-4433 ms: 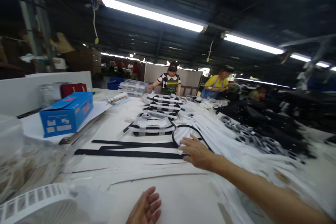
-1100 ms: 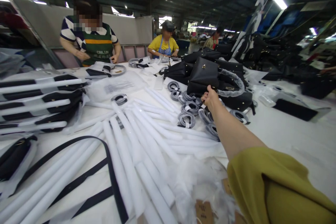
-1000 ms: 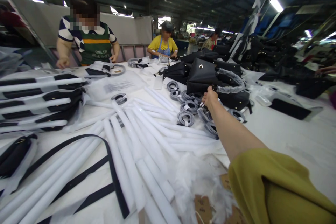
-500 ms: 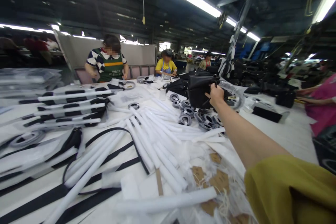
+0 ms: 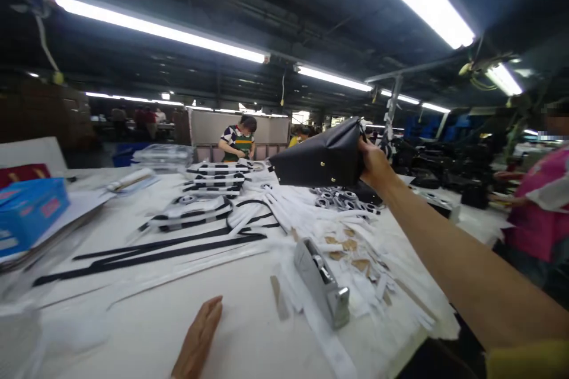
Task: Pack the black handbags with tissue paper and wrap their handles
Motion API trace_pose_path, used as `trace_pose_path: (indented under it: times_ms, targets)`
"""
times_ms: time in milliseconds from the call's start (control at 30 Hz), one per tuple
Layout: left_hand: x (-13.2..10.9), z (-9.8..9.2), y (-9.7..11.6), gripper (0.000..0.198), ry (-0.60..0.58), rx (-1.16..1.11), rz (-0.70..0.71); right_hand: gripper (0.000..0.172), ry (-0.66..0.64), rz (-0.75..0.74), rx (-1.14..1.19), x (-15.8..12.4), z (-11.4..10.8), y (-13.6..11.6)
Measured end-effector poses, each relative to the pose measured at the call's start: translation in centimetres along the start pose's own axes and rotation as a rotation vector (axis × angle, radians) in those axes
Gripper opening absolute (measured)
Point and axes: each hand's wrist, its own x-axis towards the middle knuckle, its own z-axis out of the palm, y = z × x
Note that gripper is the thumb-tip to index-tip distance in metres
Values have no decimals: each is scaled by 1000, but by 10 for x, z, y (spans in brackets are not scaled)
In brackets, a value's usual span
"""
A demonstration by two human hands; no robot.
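Observation:
My right hand is raised over the table and closed on a black leather handbag, which hangs in the air tipped on its side, its base with metal studs showing. My left hand lies flat and open on the white table near the front edge, holding nothing. Below the bag lie white wrapped strips and several grey coiled straps.
A grey tape dispenser stands in front of me beside brown paper tags. Long black straps cross the table. A blue box sits at the left. One person in a striped top works at the far end, another in pink at the right.
My right hand has lifted the black handbag off the pile and swung it up and towards me. The view has pulled back, and my left hand is in sight again, flat on the table.

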Motion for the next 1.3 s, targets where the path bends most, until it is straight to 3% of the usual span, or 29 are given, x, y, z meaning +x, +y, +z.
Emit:
trace_pose_path:
  times_ms: [100,167,200,267,333,400,467,600,667,767,800,900,967,1033,1167,1300]
  targets:
    - [-49,-11,44,83,-207,-686,-171,30,-187,141,-25,-77,42,-1]
    - [-82,-28,59,87,-302,-1019,-117,35,-346,335,-61,-136,57,20]
    - [-98,-39,60,85,-280,-1131,-78,36,-441,460,-88,-167,60,35]
    - [-128,-64,45,73,-100,-1252,-59,38,-641,712,-136,-229,62,66]
    - [-156,-88,17,54,111,-1245,-133,46,-748,895,-125,-284,62,95]
    - [-181,-103,-9,48,210,-1186,-192,56,-757,987,-95,-326,65,118]
    - [-197,-107,-24,49,218,-1129,-186,57,-676,1010,-120,-352,71,137]
    - [-207,-104,-32,47,261,-964,-221,48,-415,958,-398,-359,80,166]
    - [-207,-109,-35,53,421,-807,-230,45,-356,899,-586,-348,77,178]
    - [-206,-130,-38,70,763,-474,-119,39,-310,768,-787,-329,71,192]
    - [-204,-138,-37,74,818,-391,-94,39,-287,765,-800,-325,71,196]
    - [-190,-161,-20,72,745,-360,-188,47,-250,1013,-593,-321,80,205]
    - [-176,-169,-5,63,619,-409,-289,53,-300,1222,-331,-326,93,210]
    - [-164,-169,7,54,547,-426,-318,56,-384,1299,-173,-335,109,213]
    - [-158,-159,12,44,546,-424,-217,55,-494,1145,-128,-343,134,208]
    - [-173,-150,10,41,466,-435,92,54,-653,881,-56,-321,138,182]
